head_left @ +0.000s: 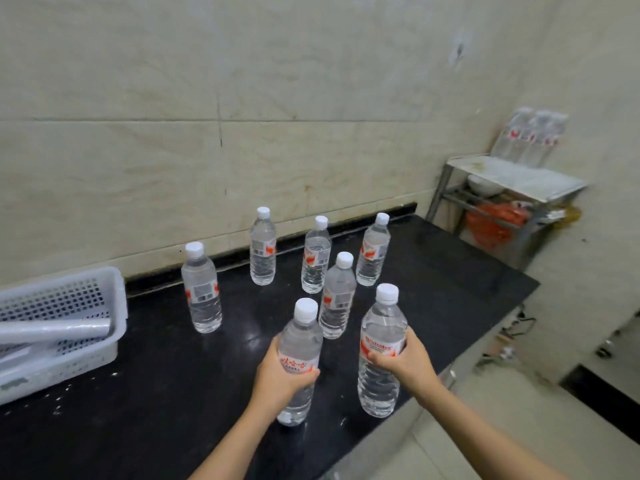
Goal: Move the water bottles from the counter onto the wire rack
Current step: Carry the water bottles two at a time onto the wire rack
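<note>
Left hand [277, 375] curled round a clear plastic water bottle [299, 341] with white cap and red label; right hand [408, 362] gripped a second bottle [381, 327]. Both stood upright over the black counter [173, 393] near its front edge. Five more bottles [337, 296] stood further back on the counter. Three bottles [533, 136], blurred, sat on the metal wire rack [512, 188] beyond the counter's right end.

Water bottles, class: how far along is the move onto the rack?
Done: about three blurred bottles stand on the wire rack. In hand: left hand grips one bottle, right hand another bottle. Left: five standing bottles on the counter.
</note>
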Demonstrator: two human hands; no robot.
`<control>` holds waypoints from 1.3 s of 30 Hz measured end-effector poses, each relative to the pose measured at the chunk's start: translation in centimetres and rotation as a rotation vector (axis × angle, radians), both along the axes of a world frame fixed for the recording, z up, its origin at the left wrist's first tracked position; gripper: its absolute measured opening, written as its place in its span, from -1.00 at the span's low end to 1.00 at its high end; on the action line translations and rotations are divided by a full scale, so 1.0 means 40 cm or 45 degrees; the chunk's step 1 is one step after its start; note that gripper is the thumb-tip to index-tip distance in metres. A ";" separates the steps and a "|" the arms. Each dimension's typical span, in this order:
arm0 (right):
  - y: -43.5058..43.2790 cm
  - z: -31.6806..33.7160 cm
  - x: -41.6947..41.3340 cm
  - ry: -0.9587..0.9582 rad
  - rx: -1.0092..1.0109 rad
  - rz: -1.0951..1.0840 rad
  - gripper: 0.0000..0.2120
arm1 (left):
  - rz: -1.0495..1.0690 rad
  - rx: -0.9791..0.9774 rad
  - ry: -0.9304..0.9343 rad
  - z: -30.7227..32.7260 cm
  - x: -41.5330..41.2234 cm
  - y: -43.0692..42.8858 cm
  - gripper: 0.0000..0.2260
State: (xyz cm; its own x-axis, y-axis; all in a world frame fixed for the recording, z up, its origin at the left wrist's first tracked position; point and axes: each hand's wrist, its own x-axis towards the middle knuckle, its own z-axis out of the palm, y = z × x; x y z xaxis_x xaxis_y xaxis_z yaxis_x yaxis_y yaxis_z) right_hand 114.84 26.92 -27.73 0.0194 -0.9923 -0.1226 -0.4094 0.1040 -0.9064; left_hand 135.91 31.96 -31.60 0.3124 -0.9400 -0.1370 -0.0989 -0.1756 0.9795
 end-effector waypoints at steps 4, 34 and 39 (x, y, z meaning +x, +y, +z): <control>0.004 0.015 -0.179 -0.010 -0.087 -0.153 -0.50 | -0.170 -0.085 0.007 0.037 -0.164 -0.054 -0.47; -0.423 0.231 -1.327 0.048 -0.373 -0.790 -0.52 | -0.737 -0.403 0.119 0.249 -1.267 -0.747 -0.42; -0.613 0.283 -1.421 0.012 -0.390 -0.747 -0.51 | -0.833 -0.435 0.172 0.277 -1.382 -0.975 -0.49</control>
State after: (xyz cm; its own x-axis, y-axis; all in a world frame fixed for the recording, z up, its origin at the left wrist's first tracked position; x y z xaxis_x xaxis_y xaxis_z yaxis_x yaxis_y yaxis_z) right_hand 57.98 2.42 -16.39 -0.5345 -0.8280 0.1696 -0.3713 0.0498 -0.9272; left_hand 80.62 -7.05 -20.51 -0.3240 -0.9251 0.1981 0.0465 0.1936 0.9800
